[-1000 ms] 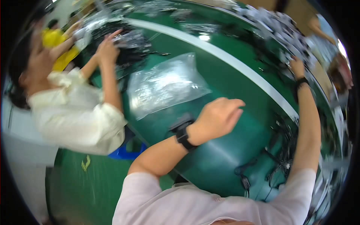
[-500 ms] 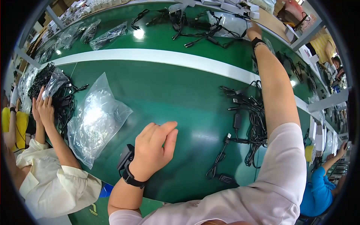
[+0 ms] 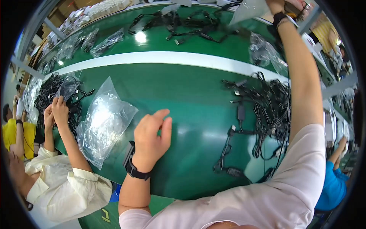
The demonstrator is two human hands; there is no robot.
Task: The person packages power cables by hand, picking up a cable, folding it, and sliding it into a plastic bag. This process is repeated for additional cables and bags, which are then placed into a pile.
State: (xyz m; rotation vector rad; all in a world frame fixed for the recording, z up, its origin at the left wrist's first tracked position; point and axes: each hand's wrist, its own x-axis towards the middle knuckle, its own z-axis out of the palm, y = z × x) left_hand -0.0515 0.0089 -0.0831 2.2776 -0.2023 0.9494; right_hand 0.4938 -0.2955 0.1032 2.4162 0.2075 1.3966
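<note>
My right hand [image 3: 275, 5] is stretched to the far right, at the picture's top edge. It grips a pale see-through plastic bag [image 3: 249, 10] above the far green belt; its fingertips are partly cut off. My left hand [image 3: 150, 139] hovers over the green table [image 3: 183, 95], fingers curled in a loose fist and nothing visible in it. Beside it on the left lies a clear plastic bag [image 3: 105, 122]. A heap of black cables [image 3: 267, 110] with plugs and small inline boxes lies under my right arm. A single black cable [image 3: 227, 149] lies left of the heap.
A white rail [image 3: 160, 56] separates the table from the belt. Black cables [image 3: 202, 28] and bagged cables [image 3: 108, 42] lie along the belt, with another clear bag [image 3: 263, 51] near my right forearm. At left, a co-worker's hands [image 3: 57, 112] work at a cable pile [image 3: 49, 89].
My right hand has lifted the plastic bag off the belt, up and to the right. A bag on the belt by my forearm now shows. My left hand has shifted slightly.
</note>
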